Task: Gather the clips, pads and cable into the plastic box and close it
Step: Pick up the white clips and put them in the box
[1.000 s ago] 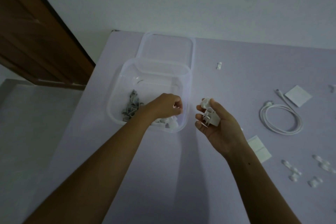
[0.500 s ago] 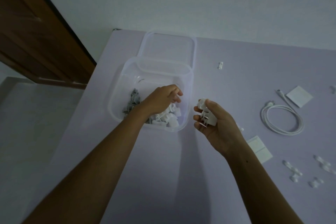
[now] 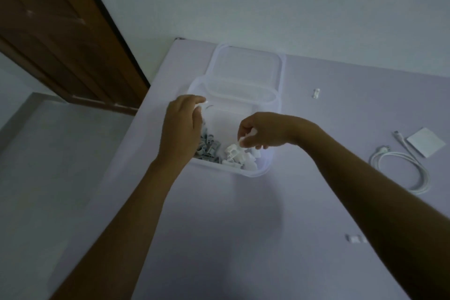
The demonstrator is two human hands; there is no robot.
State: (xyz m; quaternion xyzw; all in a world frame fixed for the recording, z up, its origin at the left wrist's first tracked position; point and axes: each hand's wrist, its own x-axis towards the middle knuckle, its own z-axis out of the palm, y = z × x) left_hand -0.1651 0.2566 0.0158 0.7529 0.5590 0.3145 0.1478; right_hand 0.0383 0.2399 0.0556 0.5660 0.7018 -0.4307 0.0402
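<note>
With the right hand (image 3: 264, 133) pinching white clips (image 3: 243, 141) just over the open box (image 3: 265, 168) and the left hand (image 3: 180, 129) curled at its left rim, grip unclear, a loose release could scatter clips onto the table (image 3: 243, 226).

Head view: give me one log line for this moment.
right hand: pinches white clips over plastic box | left hand: at box's left rim, grip unclear | cable, pad: on table | lid: off

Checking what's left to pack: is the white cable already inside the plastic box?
No, the cable lies coiled on the table, right of the box and apart from it.
</note>
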